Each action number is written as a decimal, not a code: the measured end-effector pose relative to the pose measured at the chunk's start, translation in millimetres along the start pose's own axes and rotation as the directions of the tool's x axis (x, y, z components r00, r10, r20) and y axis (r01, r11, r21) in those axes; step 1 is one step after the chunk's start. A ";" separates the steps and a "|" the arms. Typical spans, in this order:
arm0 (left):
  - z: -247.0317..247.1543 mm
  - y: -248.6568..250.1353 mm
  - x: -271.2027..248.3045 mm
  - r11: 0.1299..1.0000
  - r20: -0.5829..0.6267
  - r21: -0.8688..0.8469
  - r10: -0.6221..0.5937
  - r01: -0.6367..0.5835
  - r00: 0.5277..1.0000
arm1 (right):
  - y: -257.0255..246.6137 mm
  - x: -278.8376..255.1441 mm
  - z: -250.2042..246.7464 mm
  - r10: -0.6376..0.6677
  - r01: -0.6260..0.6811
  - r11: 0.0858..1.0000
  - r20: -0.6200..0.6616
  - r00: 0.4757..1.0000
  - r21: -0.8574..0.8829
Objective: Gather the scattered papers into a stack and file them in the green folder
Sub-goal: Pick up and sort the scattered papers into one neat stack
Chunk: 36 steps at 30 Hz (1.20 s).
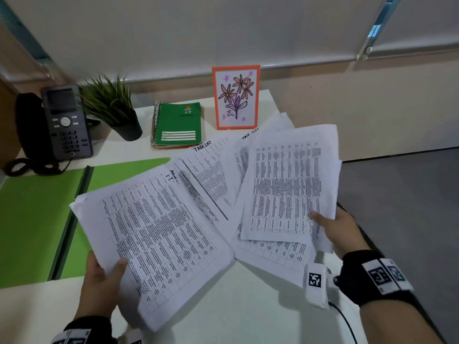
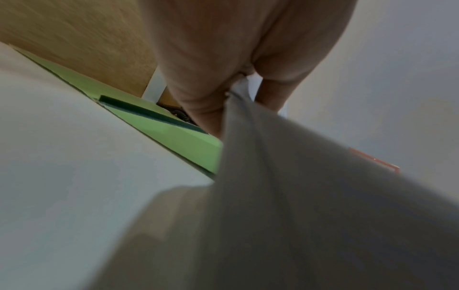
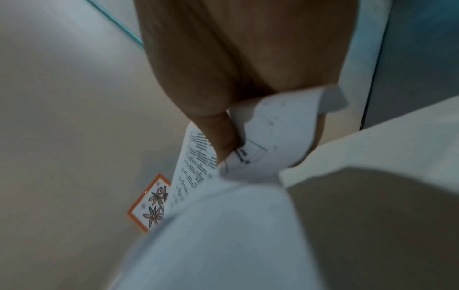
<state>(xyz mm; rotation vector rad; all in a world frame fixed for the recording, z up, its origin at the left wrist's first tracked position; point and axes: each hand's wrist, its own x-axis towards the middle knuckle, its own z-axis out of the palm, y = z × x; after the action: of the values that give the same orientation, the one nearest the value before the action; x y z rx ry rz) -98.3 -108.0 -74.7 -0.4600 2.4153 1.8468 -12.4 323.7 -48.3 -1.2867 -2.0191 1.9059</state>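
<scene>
Two fanned bundles of printed papers are held above the white desk. My left hand (image 1: 104, 276) grips the lower left edge of the left bundle (image 1: 159, 234), thumb on top; in the left wrist view the hand (image 2: 223, 94) pinches the sheets (image 2: 298, 196). My right hand (image 1: 335, 229) grips the right bundle (image 1: 285, 189) at its lower right corner, and the right wrist view shows that hand (image 3: 223, 137) with its thumb pressed on the curled sheets (image 3: 268, 137). The green folder (image 1: 37, 219) lies open on the desk at left, partly under the left bundle.
A desk phone (image 1: 62, 122) and a small potted plant (image 1: 111, 105) stand at the back left. A green spiral notebook (image 1: 177, 124) and an orange-framed flower drawing (image 1: 236, 96) sit behind the papers. The desk's right edge (image 1: 352, 214) drops to grey floor.
</scene>
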 end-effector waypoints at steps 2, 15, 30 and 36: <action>-2.9 4.4 -2.8 0.999 -0.004 0.046 -0.017 0.017 1.000 | -2.0 -5.5 -0.6 -0.023 0.023 0.991 -0.006 1.000 0.132; -13.2 -10.8 -8.4 0.974 0.082 -0.014 -0.224 0.226 0.971 | -19.4 -52.2 62.3 -0.037 -0.125 0.943 0.469 0.883 0.309; -18.7 -25.4 -9.7 0.964 0.156 0.027 -0.266 0.265 0.951 | -48.8 -92.1 101.2 -0.146 -0.091 0.910 0.517 0.844 0.405; -21.0 -27.8 -7.1 0.953 0.195 0.004 -0.298 0.303 0.934 | -0.2 -85.8 102.0 0.016 0.019 0.995 0.358 0.934 -0.093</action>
<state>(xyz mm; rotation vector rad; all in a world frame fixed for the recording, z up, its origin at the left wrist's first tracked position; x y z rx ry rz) -81.2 -133.2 -93.1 -0.5851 2.0640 1.7066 -16.0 191.6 -30.6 -1.0099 -2.2998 2.2037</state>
